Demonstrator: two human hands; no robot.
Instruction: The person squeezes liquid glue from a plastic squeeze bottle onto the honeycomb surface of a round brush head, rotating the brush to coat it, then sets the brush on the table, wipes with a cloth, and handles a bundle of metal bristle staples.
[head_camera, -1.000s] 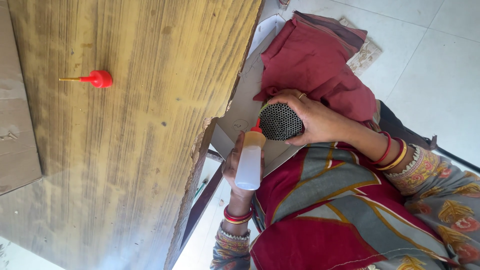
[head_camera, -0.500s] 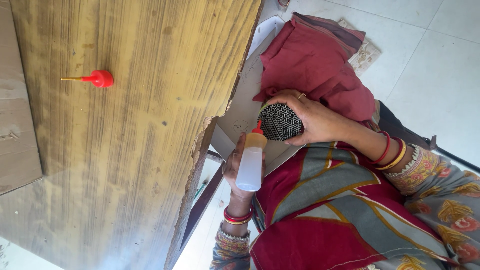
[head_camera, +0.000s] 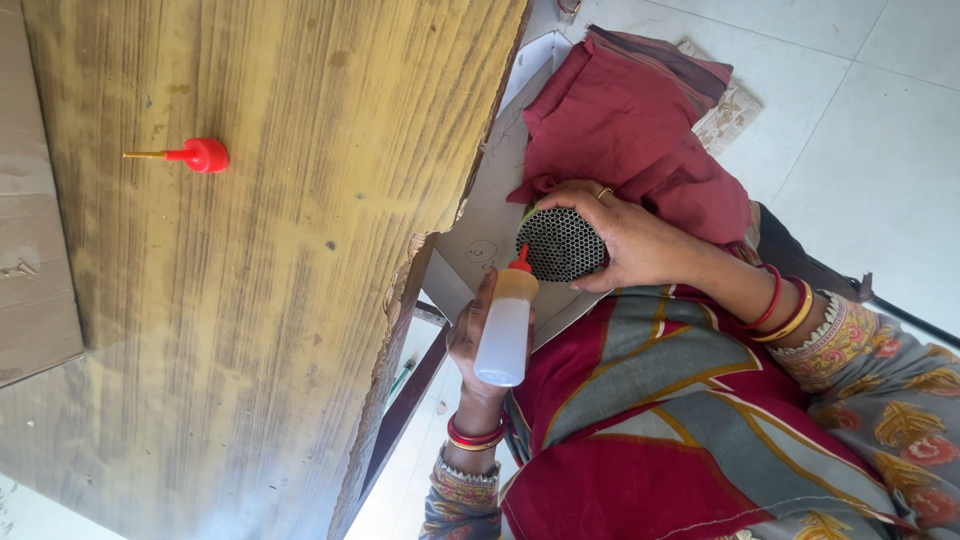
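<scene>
My right hand (head_camera: 640, 240) grips a round bundle of thin dark tubes (head_camera: 560, 243), its honeycomb end facing the camera. My left hand (head_camera: 468, 340) holds a small translucent squeeze bottle (head_camera: 503, 335) with a red nozzle. The nozzle tip touches the lower edge of the bundle's face. Both hands hover over my lap, beside the edge of a wooden table (head_camera: 250, 300). Both wrists carry red and gold bangles.
A red cap with a thin metal needle (head_camera: 200, 155) lies alone on the wooden table. A folded red cloth (head_camera: 630, 120) sits behind the bundle on a pale sheet of card (head_camera: 490, 220). A cardboard piece (head_camera: 35, 250) lies at the table's far side. Pale floor tiles (head_camera: 880, 120) show beyond.
The bottle and my left hand have shifted slightly toward the bundle. The bundle and my right hand stay where they were.
</scene>
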